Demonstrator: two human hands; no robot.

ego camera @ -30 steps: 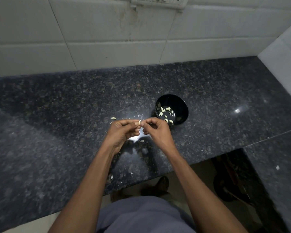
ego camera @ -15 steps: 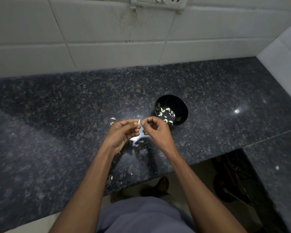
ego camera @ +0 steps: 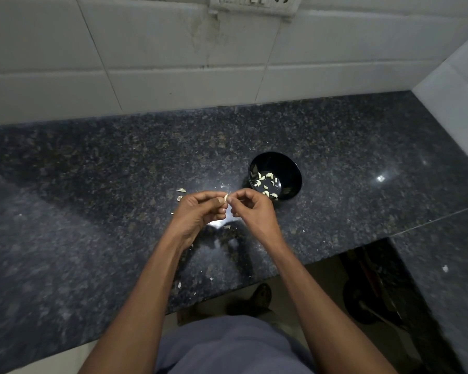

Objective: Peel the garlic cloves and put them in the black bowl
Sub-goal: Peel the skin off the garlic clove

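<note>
A small pale garlic clove (ego camera: 226,197) is pinched between the fingertips of my left hand (ego camera: 199,215) and my right hand (ego camera: 250,211), held above the dark granite counter. Both hands have curled fingers meeting at the clove. Just right of my right hand stands the black bowl (ego camera: 292,168), with several peeled cloves (ego camera: 265,182) lying inside. Two more cloves (ego camera: 180,193) lie on the counter left of my left hand.
Bits of garlic skin (ego camera: 227,227) are scattered on the granite counter (ego camera: 92,198) under and near my hands. A white tiled wall (ego camera: 173,63) runs behind, and another wall closes the right side. The counter's front edge is near my body.
</note>
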